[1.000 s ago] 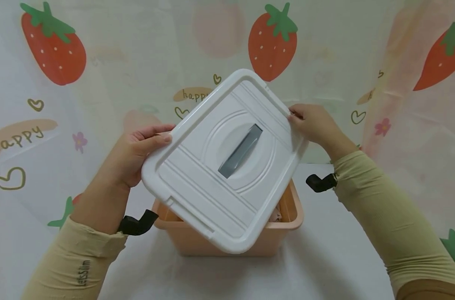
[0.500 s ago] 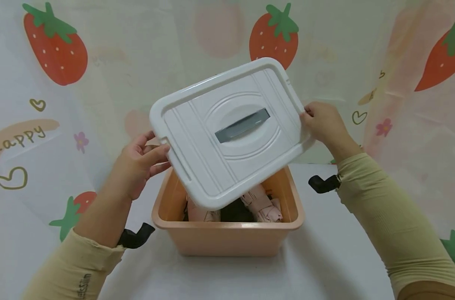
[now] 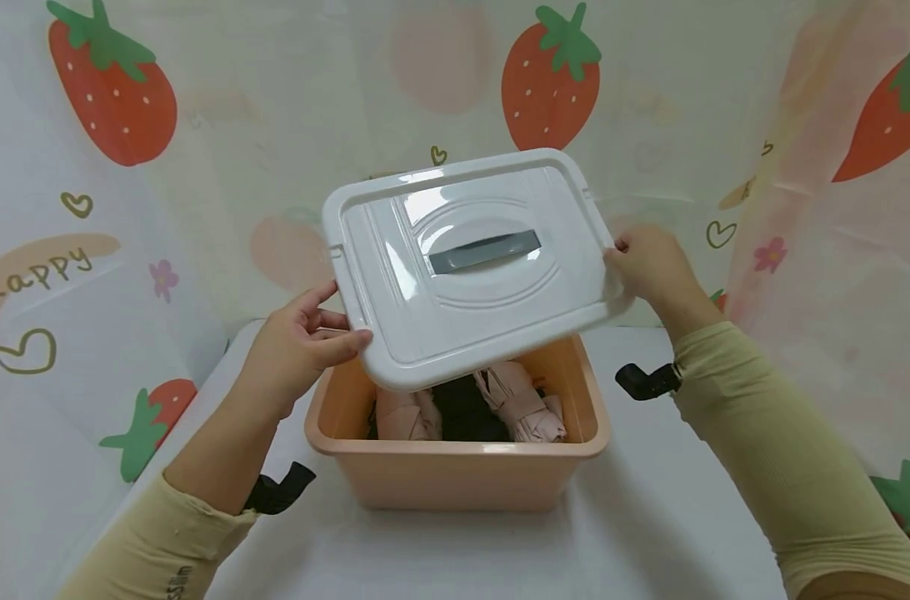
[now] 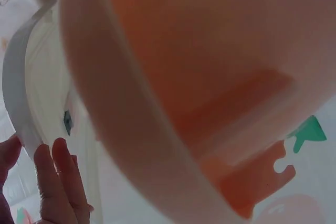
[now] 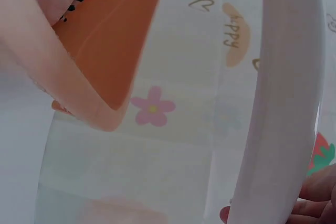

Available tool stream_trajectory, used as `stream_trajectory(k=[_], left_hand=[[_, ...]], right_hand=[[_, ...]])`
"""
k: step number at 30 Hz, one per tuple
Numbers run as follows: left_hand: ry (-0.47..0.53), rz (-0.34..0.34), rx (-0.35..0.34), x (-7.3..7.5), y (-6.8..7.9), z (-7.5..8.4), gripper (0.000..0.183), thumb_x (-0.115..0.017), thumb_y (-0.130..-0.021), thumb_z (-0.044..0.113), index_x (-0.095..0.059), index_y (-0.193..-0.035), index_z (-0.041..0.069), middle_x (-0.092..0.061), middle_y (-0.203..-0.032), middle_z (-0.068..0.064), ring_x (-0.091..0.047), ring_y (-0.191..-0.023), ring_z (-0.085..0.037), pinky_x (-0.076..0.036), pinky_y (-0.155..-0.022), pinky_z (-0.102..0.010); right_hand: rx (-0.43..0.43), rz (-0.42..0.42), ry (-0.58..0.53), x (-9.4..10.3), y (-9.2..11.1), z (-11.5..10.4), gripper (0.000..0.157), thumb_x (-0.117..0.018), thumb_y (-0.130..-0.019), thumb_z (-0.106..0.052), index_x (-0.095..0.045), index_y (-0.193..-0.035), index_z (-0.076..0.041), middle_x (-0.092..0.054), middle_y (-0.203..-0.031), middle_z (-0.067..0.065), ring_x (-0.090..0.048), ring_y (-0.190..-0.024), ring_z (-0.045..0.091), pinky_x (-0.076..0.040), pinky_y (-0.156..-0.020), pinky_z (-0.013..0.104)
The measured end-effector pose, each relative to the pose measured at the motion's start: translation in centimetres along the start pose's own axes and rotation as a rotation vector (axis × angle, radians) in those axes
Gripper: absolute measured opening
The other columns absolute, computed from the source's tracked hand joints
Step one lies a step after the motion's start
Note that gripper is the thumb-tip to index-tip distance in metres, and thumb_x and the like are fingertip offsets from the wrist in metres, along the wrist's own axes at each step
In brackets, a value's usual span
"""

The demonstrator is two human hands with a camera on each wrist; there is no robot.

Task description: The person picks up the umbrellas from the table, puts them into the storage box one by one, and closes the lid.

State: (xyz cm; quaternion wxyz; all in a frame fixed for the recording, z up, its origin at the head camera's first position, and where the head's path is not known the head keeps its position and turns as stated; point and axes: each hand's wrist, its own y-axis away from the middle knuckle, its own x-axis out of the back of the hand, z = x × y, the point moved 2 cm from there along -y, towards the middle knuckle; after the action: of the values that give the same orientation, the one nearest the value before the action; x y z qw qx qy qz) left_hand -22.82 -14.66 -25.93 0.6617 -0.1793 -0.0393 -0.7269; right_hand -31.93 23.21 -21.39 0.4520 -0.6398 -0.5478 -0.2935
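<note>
A white plastic lid (image 3: pixel 395 321) with a grey handle (image 3: pixel 485 252) is held tilted above a peach-coloured storage bin (image 3: pixel 455 475). My left hand (image 3: pixel 301 346) pinches its left edge, thumb on top and fingers beneath. At the right edge, my right hand (image 3: pixel 653 262) grips the rim between thumb and fingers. Inside the bin lie pink folded bundles (image 3: pixel 526 408) and a dark item (image 3: pixel 470 410) between them; the lid hides the bin's back part. In the left wrist view the bin's rim (image 4: pixel 121 98) fills the middle, with the lid's edge (image 4: pixel 16 77) behind it.
The bin stands on a white-covered table (image 3: pixel 687 500). Behind it hangs a backdrop sheet (image 3: pixel 275 125) printed with strawberries and hearts. A black wrist-camera mount (image 3: pixel 647 382) sticks out from the right sleeve, another mount (image 3: pixel 281 489) from the left.
The lid has turned from a steep diagonal to nearly level and come down slightly in the last half second. My left hand has shifted along its edge to the near left corner. More of the contents shows.
</note>
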Motion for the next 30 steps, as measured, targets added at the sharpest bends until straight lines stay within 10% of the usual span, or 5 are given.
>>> stream_trajectory(k=[16,30], left_hand=[[-0.078,-0.090,0.109,4.0,-1.2,-0.7,0.070,-0.071,-0.080,0.029,-0.037,-0.141,0.014,-0.055,-0.108,-0.015,-0.064,-0.083,-0.010,-0.051,-0.079,-0.028],[-0.085,-0.332,0.289,5.3,-1.7,-3.9,0.063,-0.068,-0.082,0.028,-0.043,-0.133,-0.001,-0.059,-0.102,-0.009,-0.063,-0.091,-0.018,-0.049,-0.085,-0.035]], right_hand=[[-0.068,-0.279,-0.253,-1.1,3.5,0.6,0.041,-0.064,-0.085,-0.034,-0.064,-0.105,0.001,-0.064,-0.099,0.015,-0.066,-0.075,0.017,-0.054,-0.071,0.034],[-0.145,-0.410,-0.377,-3.6,7.2,1.8,0.064,-0.069,-0.079,-0.042,-0.054,-0.122,0.003,-0.067,-0.088,0.011,-0.065,-0.068,0.019,-0.055,-0.067,0.033]])
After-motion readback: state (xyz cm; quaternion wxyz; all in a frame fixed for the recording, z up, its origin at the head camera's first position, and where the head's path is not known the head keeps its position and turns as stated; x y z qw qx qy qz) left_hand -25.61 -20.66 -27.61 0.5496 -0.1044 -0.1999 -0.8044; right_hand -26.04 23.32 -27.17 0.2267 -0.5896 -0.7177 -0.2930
